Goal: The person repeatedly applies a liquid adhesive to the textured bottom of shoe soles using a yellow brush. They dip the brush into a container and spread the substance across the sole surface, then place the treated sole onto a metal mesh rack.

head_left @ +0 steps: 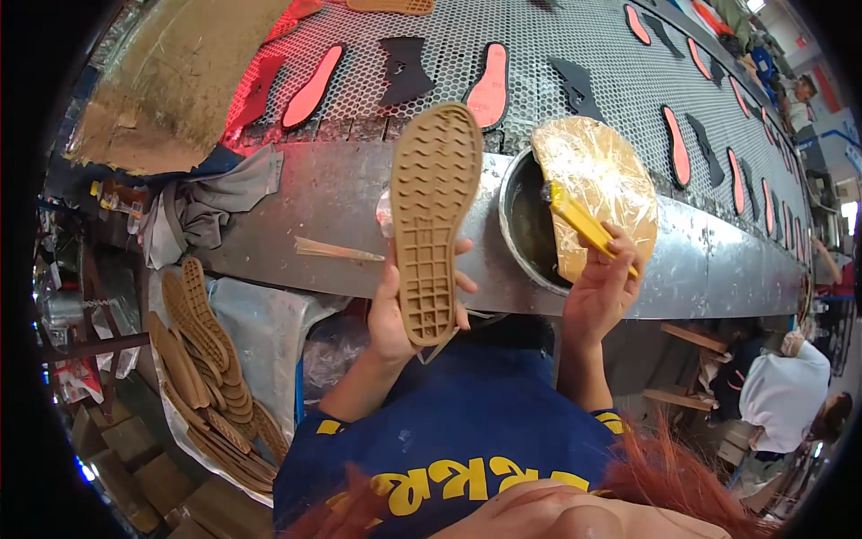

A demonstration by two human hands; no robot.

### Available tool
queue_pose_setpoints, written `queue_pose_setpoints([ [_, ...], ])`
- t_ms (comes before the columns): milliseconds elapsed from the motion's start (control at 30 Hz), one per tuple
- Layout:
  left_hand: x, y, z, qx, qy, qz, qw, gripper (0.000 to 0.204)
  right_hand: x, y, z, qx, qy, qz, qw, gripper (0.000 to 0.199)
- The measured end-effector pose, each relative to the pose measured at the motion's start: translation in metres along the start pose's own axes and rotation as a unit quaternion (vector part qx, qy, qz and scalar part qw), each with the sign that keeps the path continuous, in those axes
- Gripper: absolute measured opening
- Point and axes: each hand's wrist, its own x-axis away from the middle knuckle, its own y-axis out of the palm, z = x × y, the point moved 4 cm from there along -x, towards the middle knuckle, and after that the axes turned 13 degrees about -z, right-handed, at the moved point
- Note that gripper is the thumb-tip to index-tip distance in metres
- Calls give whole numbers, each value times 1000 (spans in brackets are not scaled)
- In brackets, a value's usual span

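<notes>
Left hand (406, 310): clenched around the heel end of a tan rubber shoe outsole (435, 216), tread pattern facing the camera. Outsole held in the air above the near edge of the grey metal desk (305, 216); long axis close to upright, toe end pointing up and slightly right toward the conveyor, heel end pointing down toward the body.

Right hand (603, 287): grasping a yellow-handled brush (584, 220). Handle slanted, upper end pointing up and left, head over the round dark metal pot (525, 225) set into the desk. Pot partly covered by a round lid wrapped in yellowish plastic film (603, 175), tilted against the far right rim.

Beyond the desk: perforated metal conveyor belt (539, 45) carrying red insoles (489, 85) and black flat cut pieces (404, 67). On the desk, left of the outsole: thin wooden stick (337, 251) and crumpled grey cloth (224, 202). Lower left: stack of further tan outsoles (211, 359), overlapping in a row.
</notes>
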Motion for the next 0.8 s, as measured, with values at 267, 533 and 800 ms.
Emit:
queue_pose_setpoints([
  [267,2,19,-12,-65,-86,-24,994,81,4,48,-42,344,-203,-173,900,44],
  [533,5,30,-14,-84,-113,-72,987,86,-1,63,-39,386,-184,-168,888,41],
  [800,9,26,-15,-90,-136,-76,984,85,3,65,-39,390,-151,-221,881,37],
])
